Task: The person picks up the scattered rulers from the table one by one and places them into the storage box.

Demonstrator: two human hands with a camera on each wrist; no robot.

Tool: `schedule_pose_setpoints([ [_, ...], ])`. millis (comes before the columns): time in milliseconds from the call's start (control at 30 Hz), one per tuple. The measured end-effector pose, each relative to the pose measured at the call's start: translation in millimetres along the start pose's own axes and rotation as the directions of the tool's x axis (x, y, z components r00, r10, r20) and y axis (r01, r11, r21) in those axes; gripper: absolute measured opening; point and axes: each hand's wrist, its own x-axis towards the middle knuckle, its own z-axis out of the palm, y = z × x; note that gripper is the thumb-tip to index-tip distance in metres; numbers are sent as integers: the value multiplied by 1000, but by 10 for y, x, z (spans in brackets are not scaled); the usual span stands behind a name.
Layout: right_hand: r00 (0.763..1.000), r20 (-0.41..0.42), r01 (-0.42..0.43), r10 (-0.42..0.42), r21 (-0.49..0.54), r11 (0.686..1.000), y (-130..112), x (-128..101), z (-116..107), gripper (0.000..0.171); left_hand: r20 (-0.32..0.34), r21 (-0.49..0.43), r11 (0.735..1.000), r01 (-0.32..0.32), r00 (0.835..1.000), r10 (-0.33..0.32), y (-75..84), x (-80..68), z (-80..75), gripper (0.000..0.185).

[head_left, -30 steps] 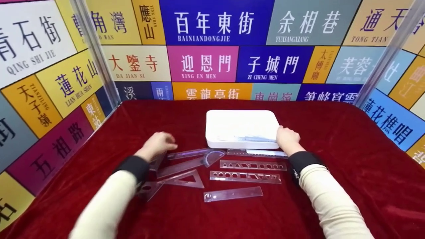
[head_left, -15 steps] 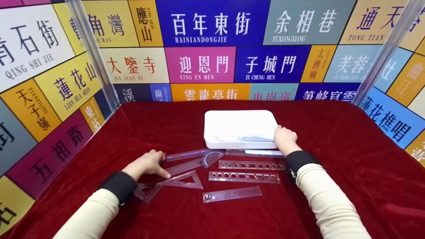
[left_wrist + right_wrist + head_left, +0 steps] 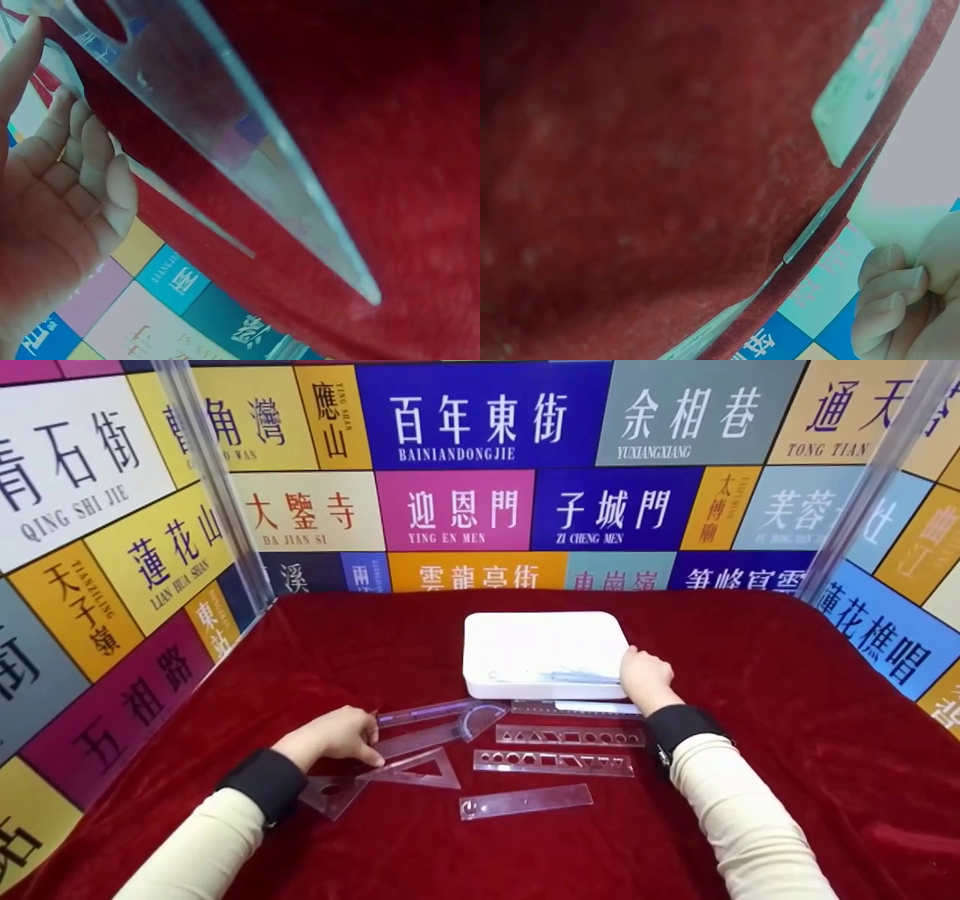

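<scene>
My right hand (image 3: pixel 647 679) grips the right wall of a shallow white plastic box (image 3: pixel 544 688), with curled fingers showing in the right wrist view. Faint bluish clear pieces (image 3: pixel 585 676) lie inside the box along its near side. At the left, my left hand (image 3: pixel 337 739) holds the left end of a clear ruler (image 3: pixel 420 740) between thumb and fingers. A clear protractor-shaped piece (image 3: pixel 481 721) is at that ruler's right end; I cannot tell whether they are joined. A clear set square (image 3: pixel 420 769) lies close below the left thumb, its long point large in the left wrist view.
Clear stencil rulers (image 3: pixel 555 763) with cut-out shapes lie in front of the box, with a plain clear ruler (image 3: pixel 525 802) nearer. A purple-marked ruler (image 3: pixel 435 712) is behind the held one. Another clear set square (image 3: pixel 334 795) lies under the left wrist. Red cloth (image 3: pixel 540 862) covers the table.
My left hand has come down leftward and nearer, from above the rulers to the ruler's left end, where thumb and fingers have closed in. The right hand stays on the box.
</scene>
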Motion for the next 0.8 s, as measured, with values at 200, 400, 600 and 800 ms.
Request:
schedule_pose_setpoints([
  [200,1000,1,-4,4,-6,1000,-7,-4,-6,37,-32,32,997,-71,997,72,-2,-44,-151,27],
  [400,1000,6,-3,3,-5,1000,6,-2,-29,36,-100,55,995,-84,991,89,20,-82,-427,29],
  [600,1000,-2,-10,10,-3,1000,-4,8,-34,36,-199,5,998,-55,978,55,130,66,-655,31],
  [800,1000,-8,-10,10,-6,1000,-4,-8,-1,36,-279,22,1000,-15,960,20,349,489,-737,36],
])
